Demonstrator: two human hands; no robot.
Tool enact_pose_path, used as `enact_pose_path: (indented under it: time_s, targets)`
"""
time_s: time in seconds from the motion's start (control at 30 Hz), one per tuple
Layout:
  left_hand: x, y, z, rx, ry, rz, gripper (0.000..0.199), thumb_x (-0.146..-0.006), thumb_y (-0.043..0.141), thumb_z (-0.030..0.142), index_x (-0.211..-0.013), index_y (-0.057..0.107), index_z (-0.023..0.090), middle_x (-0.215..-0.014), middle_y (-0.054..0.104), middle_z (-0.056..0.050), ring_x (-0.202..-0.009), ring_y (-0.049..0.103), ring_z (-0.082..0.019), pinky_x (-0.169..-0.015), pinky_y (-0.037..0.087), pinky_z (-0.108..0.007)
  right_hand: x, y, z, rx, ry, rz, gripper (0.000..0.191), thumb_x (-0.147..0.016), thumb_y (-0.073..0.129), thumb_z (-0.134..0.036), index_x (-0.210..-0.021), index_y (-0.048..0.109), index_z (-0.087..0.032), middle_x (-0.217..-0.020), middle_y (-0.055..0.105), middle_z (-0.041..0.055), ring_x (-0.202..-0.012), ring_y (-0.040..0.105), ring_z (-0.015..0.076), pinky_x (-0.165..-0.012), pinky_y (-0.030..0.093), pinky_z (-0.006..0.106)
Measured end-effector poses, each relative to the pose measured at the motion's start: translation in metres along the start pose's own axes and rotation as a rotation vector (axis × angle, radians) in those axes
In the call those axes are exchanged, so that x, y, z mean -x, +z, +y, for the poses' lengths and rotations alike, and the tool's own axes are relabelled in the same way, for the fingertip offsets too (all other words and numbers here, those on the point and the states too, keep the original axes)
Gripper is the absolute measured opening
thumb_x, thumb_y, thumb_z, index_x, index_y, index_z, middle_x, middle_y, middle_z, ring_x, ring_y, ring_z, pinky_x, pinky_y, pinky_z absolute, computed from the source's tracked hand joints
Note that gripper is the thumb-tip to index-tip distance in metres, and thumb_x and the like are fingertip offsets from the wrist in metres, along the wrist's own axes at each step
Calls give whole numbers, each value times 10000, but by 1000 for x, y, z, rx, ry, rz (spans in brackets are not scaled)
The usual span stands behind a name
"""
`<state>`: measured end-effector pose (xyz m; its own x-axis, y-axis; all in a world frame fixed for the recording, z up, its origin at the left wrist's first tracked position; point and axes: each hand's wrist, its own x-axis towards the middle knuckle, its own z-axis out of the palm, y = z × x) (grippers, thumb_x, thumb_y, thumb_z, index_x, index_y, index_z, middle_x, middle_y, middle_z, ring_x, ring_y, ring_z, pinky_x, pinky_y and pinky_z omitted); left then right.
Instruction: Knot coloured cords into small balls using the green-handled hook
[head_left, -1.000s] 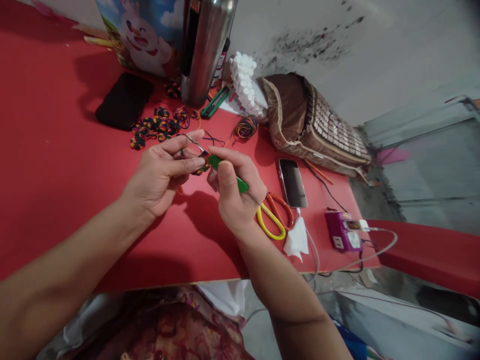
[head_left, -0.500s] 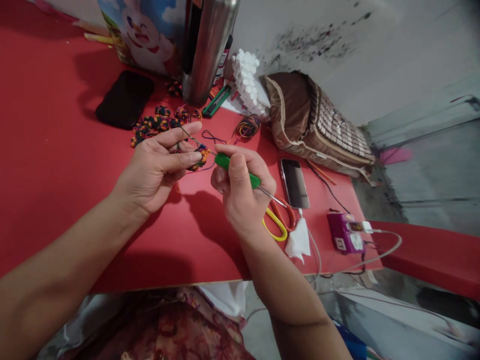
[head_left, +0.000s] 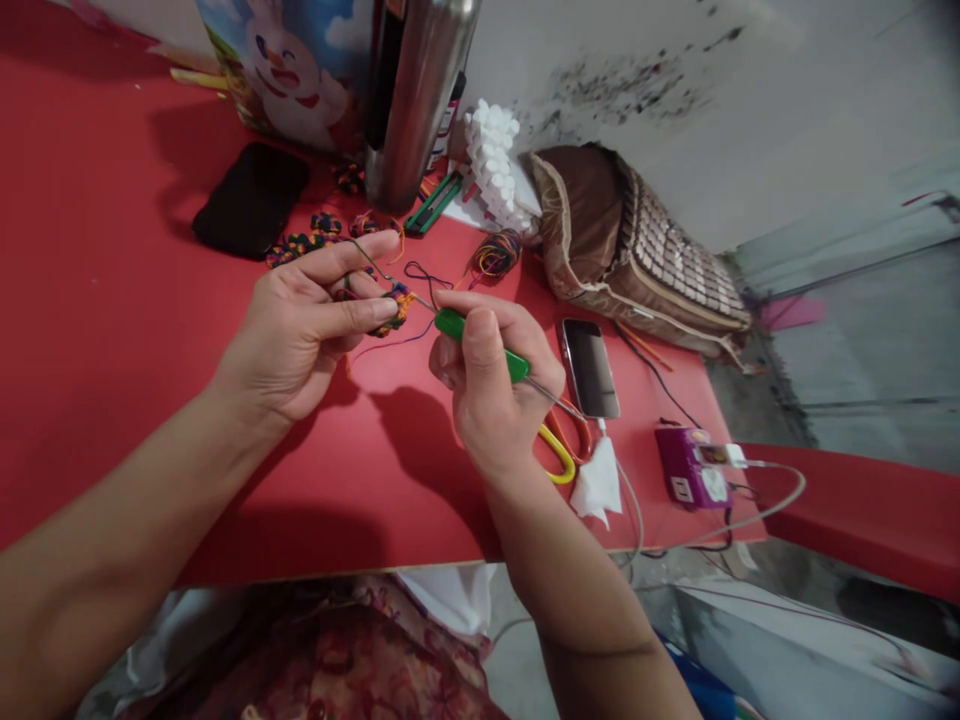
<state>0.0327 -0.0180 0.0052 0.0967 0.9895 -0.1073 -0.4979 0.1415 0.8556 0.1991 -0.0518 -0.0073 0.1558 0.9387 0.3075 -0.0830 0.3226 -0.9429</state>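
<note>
Between the thumb and fingers of my left hand (head_left: pixel 300 325) is a small multicoloured crochet piece (head_left: pixel 400 308), orange, blue and dark green. A dark strand of yarn (head_left: pixel 367 258) runs over the raised index finger. My right hand (head_left: pixel 499 375) grips the green handle of a crochet hook (head_left: pixel 514 364), whose metal shaft reaches the edge of the piece. The hook's tip is too small to make out. Behind the hands lie a ball of multicoloured yarn (head_left: pixel 496 254) and more crocheted pieces (head_left: pixel 306 245), partly covered by my left hand.
On the red table (head_left: pixel 97 300) are a black phone-shaped item (head_left: pixel 251 200), a steel flask (head_left: pixel 420 110), a green cutter (head_left: pixel 433 204) and a white beaded object (head_left: pixel 495 160). Rightward are a brown bag (head_left: pixel 637 240), a phone (head_left: pixel 590 367), scissors (head_left: pixel 556 455) and a purple power adapter (head_left: pixel 691 466).
My left hand and the crochet piece have shifted slightly left and up. My right hand has drawn the hook a little to the right and down.
</note>
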Motion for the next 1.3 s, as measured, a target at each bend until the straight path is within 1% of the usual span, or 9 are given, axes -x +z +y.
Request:
enact_pose_path:
  time_s: [0.2,0.3,0.43,0.57,0.67,0.83,1.03,1.17,1.3]
  targets:
    - [0,4,1,63,32,10,402,-630,994,53,-981,929,237,-712,715,35,-651,629,-94,-653,561,-232,-1,-1,4,25,-84,1,221,-1076,730,-485,-1064,843,-296,-654,569,-53,-572,555,111,-550,476,295]
    - [-4,1,1,61,42,-24,467,-571,1009,25,-978,939,243,-685,719,39,-629,637,-74,-579,532,-168,-4,-3,7,45,-161,-27,257,-1072,730,-495,-1067,842,-263,-633,558,-62,-526,535,107,-521,479,290]
    - [-9,-5,2,64,52,-65,479,-564,999,30,-991,940,238,-673,733,37,-622,659,-68,-574,558,-136,-5,-5,7,30,-201,-56,235,-1091,715,-450,-1063,845,-256,-642,566,-60,-526,535,93,-529,487,275]
    - [-10,-7,4,61,54,-94,519,-541,975,-10,-1001,941,228,-674,736,43,-620,677,-65,-592,584,-124,-5,-8,3,80,-156,-63,298,-1075,716,-536,-1069,826,-259,-662,597,-47,-568,581,102,-539,514,270]
    - [-9,-8,6,58,32,-107,545,-528,982,-14,-1018,940,220,-698,753,39,-624,690,-62,-558,558,-103,-5,-10,-2,93,-113,-71,330,-1058,726,-575,-1062,830,-262,-677,613,-36,-590,591,109,-550,529,277]
    - [-9,-10,8,76,-13,-117,515,-569,967,-2,-1043,937,197,-740,776,15,-646,691,-79,-561,567,-124,-5,-12,-8,49,-107,-92,233,-1071,742,-479,-1037,855,-278,-644,567,-47,-575,548,103,-568,523,285]
    - [-9,-15,9,136,-98,-173,480,-673,916,-30,-1126,914,128,-817,818,-25,-686,671,-81,-622,569,-155,-6,-13,-9,-41,-38,-94,218,-1052,766,-460,-1012,875,-275,-601,517,-50,-522,485,103,-493,427,274]
    - [-10,-17,8,165,-141,-188,507,-650,938,-14,-1138,917,121,-805,810,-21,-676,682,-67,-607,567,-113,-11,-12,-10,-160,10,-121,237,-1052,772,-432,-973,881,-237,-564,443,-72,-472,405,74,-467,372,255]
    - [-11,-15,7,176,-131,-228,529,-617,965,-16,-1126,922,123,-784,803,-22,-656,690,-72,-578,564,-111,-15,-8,-10,-248,81,-151,293,-1030,791,-489,-926,841,-219,-545,397,-99,-434,289,46,-429,319,221]
